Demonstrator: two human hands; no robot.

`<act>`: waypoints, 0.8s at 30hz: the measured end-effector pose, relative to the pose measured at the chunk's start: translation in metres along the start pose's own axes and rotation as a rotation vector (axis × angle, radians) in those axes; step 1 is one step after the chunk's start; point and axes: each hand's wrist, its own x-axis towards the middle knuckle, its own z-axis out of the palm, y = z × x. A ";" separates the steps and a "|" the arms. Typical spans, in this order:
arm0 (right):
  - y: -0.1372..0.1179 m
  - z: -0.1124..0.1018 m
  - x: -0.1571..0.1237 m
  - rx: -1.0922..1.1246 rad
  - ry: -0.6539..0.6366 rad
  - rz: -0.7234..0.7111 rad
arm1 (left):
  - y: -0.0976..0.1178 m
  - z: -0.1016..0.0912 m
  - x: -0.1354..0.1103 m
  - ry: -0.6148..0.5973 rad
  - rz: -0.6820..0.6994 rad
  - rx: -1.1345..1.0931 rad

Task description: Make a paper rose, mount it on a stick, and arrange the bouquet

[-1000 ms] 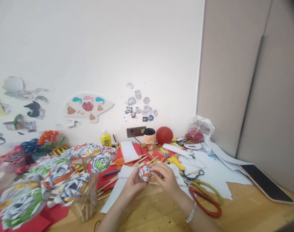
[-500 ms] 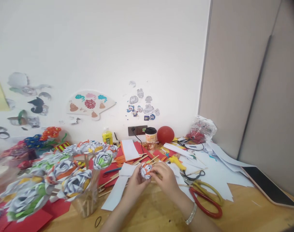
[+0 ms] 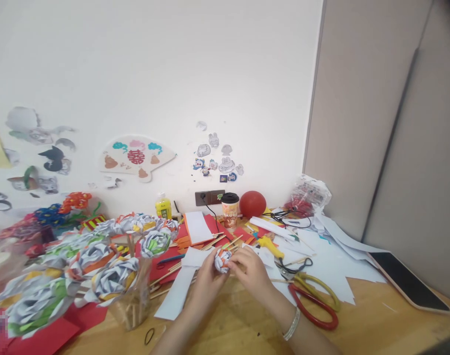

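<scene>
A small white-and-orange paper flower (image 3: pixel 222 261) is held between my two hands above the front of the table. My left hand (image 3: pixel 208 277) curls round its left side and underside. On the other side, my right hand (image 3: pixel 249 268) pinches the flower's right edge with thumb and fingers. A thin wooden stick (image 3: pixel 283 281) shows to the right of my right hand; whether it joins the flower is hidden. Below and left of the flower lies a folded strip of white paper (image 3: pixel 175 295), partly behind my left hand.
Finished paper flowers (image 3: pixel 116 278) crowd the left in a clear cup (image 3: pixel 131 313). A yellow glue gun (image 3: pixel 271 246) and red-and-yellow-handled scissors (image 3: pixel 316 315) lie right. A lidded paper cup (image 3: pixel 230 212), red balloon (image 3: pixel 253 204) and yellow bottle (image 3: pixel 163 206) stand behind; a tablet (image 3: pixel 410 281) lies far right.
The view has shifted slightly. Both hands still hold the paper flower in nearly the same place, with the right fingers slightly changed at its edge.
</scene>
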 end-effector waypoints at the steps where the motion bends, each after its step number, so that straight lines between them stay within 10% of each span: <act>1: -0.001 0.000 0.001 0.028 -0.008 0.043 | -0.001 0.000 0.000 0.003 -0.001 0.006; 24: 0.012 0.003 0.006 0.361 -0.134 0.248 | -0.009 -0.003 0.001 -0.032 0.012 0.080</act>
